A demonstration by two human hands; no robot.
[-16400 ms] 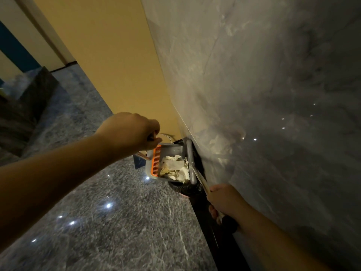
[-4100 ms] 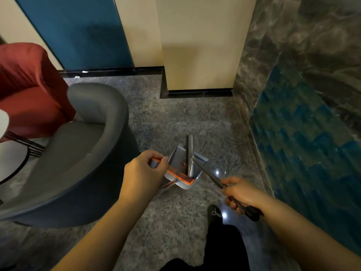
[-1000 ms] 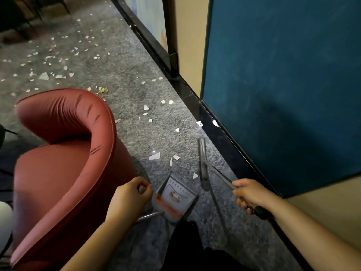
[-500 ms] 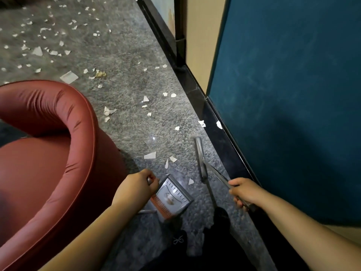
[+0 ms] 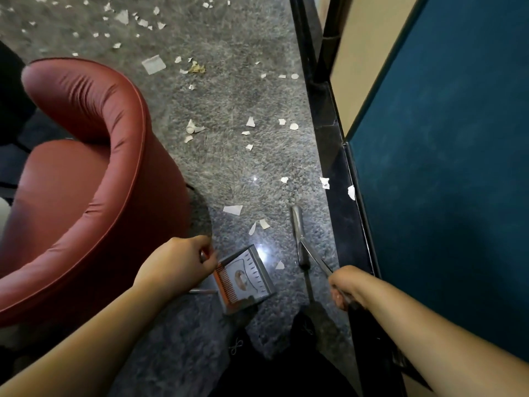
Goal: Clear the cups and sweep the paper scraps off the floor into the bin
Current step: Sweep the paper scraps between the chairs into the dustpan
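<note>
Red upholstered armchair at left, teal wall panel and black skirting at right

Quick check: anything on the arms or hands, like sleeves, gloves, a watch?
Nothing shows: both forearms are bare to the frame edge, no sleeves in view. The left hand and right hand wear no gloves, and no rings, watch or wristband are visible.

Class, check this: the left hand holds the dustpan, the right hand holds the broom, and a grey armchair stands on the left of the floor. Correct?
Not quite. In the head view the armchair is red, not grey. The rest holds: left hand on the dustpan, right hand on the broom.
</note>
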